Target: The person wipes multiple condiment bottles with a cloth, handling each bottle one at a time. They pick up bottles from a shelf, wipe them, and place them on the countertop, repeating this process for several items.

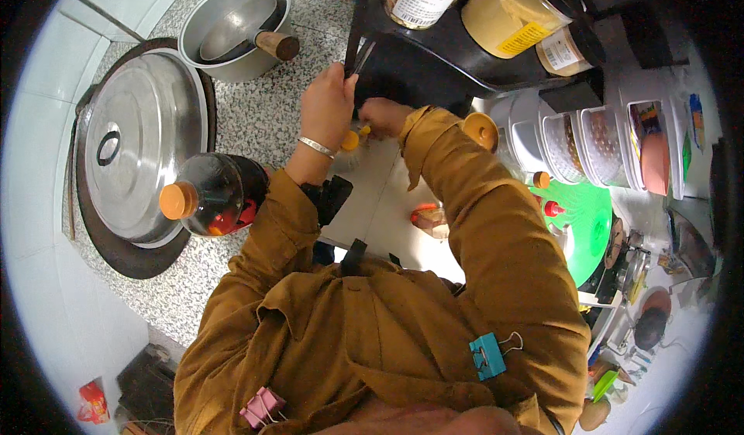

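My left hand (326,107), with a bracelet at the wrist, has its fingers curled at the black rack's upright post; whether it grips the post or a thin metal item beside it I cannot tell. Below the rack's shelf, my right hand (381,116) has bent fingers beside a small yellow piece (365,130); its grip is unclear. A bottle with a yellow cap (349,140) stands just under my left hand. Jars of dry goods, one holding yellow powder (505,14), rest on the black shelf (427,57) above my right hand.
On the speckled counter (250,109) are an aluminium pot (200,25) with a wooden-handled ladle, a large lidded pan (136,144) and a big bottle of dark liquid (224,194). Stacked plastic baskets (604,144) and a green plastic item (590,231) lie at the right.
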`<action>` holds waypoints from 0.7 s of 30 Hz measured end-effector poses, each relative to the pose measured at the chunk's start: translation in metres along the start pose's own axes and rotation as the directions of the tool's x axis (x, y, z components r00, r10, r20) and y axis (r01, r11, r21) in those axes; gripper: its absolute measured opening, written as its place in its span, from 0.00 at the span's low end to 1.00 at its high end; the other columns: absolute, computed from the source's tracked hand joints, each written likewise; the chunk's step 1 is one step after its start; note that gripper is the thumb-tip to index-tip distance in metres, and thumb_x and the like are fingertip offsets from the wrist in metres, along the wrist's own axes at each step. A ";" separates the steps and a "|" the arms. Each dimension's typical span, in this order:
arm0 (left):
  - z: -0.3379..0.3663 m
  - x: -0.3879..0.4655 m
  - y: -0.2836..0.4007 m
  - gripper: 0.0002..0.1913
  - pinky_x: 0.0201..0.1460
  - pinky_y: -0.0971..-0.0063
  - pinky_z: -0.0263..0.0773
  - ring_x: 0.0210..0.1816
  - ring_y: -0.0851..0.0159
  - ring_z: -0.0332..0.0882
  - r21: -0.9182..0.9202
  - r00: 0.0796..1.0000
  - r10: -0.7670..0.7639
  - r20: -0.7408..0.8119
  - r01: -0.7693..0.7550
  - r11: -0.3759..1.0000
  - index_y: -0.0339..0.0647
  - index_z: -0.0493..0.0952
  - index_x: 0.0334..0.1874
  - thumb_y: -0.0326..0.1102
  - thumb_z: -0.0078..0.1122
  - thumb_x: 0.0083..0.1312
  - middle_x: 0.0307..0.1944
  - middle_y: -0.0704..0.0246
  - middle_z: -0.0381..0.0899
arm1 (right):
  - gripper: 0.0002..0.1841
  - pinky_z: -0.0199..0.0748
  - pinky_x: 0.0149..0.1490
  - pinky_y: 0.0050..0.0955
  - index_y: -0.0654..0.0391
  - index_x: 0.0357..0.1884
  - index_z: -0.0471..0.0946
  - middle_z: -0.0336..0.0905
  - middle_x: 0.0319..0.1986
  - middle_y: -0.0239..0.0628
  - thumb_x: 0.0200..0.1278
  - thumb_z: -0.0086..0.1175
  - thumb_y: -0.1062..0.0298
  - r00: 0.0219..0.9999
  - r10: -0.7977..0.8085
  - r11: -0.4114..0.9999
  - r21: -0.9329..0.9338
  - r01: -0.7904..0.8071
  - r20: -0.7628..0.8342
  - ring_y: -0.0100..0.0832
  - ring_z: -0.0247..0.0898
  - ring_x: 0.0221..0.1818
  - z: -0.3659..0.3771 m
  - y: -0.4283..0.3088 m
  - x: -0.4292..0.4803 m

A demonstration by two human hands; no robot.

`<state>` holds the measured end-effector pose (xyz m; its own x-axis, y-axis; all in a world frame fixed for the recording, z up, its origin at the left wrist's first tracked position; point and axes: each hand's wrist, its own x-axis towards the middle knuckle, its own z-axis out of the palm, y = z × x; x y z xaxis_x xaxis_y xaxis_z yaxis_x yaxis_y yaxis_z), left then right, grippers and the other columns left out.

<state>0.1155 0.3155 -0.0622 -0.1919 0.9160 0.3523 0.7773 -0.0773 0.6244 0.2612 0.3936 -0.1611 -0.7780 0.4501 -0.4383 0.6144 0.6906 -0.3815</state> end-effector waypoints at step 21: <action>0.000 -0.004 0.005 0.09 0.36 0.55 0.71 0.34 0.46 0.76 -0.203 0.993 -0.096 0.066 0.108 0.973 0.37 0.70 0.36 0.37 0.49 0.66 0.33 0.55 0.76 | 0.18 0.73 0.38 0.28 0.59 0.49 0.76 0.79 0.38 0.38 0.62 0.53 0.57 0.601 0.317 0.581 0.651 0.489 -0.734 0.32 0.75 0.31 -0.118 0.034 0.015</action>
<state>0.1199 0.3117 -0.0609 -0.2256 0.9433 0.2435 0.6140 -0.0564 0.7873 0.2550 0.4909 -0.0845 -0.3690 0.9046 0.2133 0.0613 0.2527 -0.9656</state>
